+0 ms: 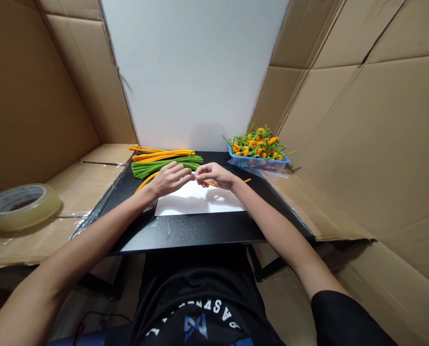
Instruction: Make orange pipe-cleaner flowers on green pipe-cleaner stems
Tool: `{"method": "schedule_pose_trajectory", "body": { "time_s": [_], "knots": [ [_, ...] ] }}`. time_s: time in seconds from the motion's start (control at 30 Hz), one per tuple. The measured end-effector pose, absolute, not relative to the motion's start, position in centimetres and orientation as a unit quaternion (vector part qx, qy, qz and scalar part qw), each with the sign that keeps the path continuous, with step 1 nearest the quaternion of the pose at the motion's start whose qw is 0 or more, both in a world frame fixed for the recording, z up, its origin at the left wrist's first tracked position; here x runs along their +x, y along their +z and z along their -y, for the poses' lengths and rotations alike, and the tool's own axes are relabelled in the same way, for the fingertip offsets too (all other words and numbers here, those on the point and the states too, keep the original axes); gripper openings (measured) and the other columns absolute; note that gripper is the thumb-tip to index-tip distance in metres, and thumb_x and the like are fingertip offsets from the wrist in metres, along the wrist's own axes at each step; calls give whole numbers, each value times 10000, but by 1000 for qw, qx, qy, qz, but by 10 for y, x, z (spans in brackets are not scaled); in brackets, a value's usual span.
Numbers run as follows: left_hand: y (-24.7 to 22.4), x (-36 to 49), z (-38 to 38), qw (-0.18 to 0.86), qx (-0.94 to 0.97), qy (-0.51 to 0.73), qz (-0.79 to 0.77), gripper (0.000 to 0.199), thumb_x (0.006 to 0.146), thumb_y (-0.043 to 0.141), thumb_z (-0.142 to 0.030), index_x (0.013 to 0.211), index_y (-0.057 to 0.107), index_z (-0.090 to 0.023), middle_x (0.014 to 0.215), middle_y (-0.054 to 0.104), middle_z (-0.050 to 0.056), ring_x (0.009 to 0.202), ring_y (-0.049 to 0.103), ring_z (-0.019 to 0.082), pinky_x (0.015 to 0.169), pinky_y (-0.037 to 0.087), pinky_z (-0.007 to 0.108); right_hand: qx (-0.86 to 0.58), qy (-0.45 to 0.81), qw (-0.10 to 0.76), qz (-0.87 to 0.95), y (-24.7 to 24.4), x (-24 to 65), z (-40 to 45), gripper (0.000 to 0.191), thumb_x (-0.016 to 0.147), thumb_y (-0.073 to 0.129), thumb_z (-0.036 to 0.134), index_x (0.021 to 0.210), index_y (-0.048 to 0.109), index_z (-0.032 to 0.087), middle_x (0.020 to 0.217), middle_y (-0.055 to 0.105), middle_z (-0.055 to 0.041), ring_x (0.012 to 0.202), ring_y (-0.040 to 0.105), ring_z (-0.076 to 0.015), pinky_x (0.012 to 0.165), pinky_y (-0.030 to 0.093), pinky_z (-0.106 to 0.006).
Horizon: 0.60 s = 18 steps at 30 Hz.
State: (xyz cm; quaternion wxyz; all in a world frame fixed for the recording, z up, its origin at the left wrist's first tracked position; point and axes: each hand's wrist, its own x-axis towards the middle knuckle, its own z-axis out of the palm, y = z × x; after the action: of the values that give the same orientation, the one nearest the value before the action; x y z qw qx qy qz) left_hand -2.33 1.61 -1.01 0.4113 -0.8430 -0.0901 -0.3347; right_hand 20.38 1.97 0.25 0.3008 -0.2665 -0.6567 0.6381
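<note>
An orange pipe cleaner (pixel 147 181) runs through both hands over a white sheet (pixel 200 204). One end curves out past my left hand (pixel 174 178), whose fingers are closed on it. With thumb and fingertips pinched together, my right hand (pixel 212 175) grips the same pipe cleaner close to the left fingertips. Its other end sticks out beyond the right wrist. The stretch between the hands is mostly hidden by fingers. Just behind the left hand lie a bundle of green pipe cleaners (pixel 153 167) and a bundle of orange pipe cleaners (pixel 164 154).
At the back right stands a blue basket (pixel 259 163) heaped with orange and green pipe-cleaner pieces (pixel 259 143). A roll of clear tape (pixel 21 206) rests on cardboard at the left. Cardboard walls (pixel 373 134) flank the black table (pixel 200 233), with a pale panel (pixel 196 72) behind.
</note>
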Motion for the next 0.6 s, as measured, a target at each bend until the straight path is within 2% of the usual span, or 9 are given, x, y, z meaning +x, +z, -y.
{"method": "schedule_pose_trajectory", "body": {
  "time_s": [0.6],
  "knots": [
    [-11, -21, -17, 408, -836, -357, 90, 137, 982, 515, -122, 900, 603, -187, 860, 720, 25, 676, 557, 143, 625, 382, 317, -254, 613, 338, 667, -4, 201, -24, 292, 644, 890, 303, 742, 696, 108, 602, 643, -6, 523, 539, -87, 504, 410, -221]
  ]
}}
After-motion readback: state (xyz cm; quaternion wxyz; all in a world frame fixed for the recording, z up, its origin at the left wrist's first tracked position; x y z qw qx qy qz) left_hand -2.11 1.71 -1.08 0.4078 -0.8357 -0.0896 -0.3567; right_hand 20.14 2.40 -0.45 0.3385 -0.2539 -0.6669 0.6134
